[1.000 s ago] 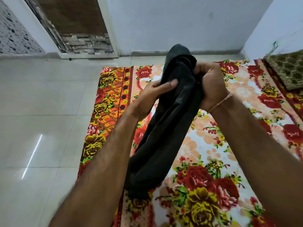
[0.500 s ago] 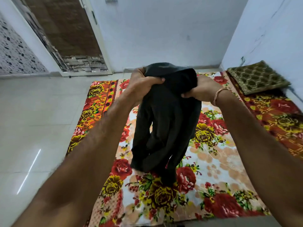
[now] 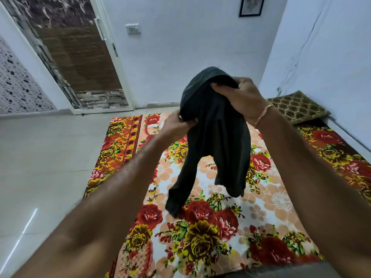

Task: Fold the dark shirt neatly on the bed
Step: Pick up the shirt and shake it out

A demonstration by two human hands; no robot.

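Two hands engaged, both clamped on dark shirt (image 3: 216, 125), held up in the air over bed (image 3: 267, 213). Right hand (image 3: 239, 97) uppermost, fingers curled over bunched top of garment, thin thread band (image 3: 263, 114) at wrist. Left hand (image 3: 176, 124) lower and to the left, fingers pinching a fold at garment's left edge. Hands near each other, not touching, separated by gathered cloth.

Shirt unfolded, crumpled, hanging in two uneven lobes: longer left portion reaching down close to floral sheet, contact with sheet not determinable; shorter right portion hanging clear above it. Rounded hump of fabric standing above right hand.

Bed low, level with floor, covered by sheet printed with red and yellow roses on pale ground, orange patterned border along left edge. Olive patterned pillow (image 3: 297, 106) at far right corner, against wall. Glossy pale tiled floor (image 3: 40, 161) to the left. Door (image 3: 74, 49) with white frame on far wall, left side; switch plate (image 3: 133, 28) just right of it; dark framed picture (image 3: 251, 6) higher on same wall, cut by top edge. Both forearms bare, extended forward.
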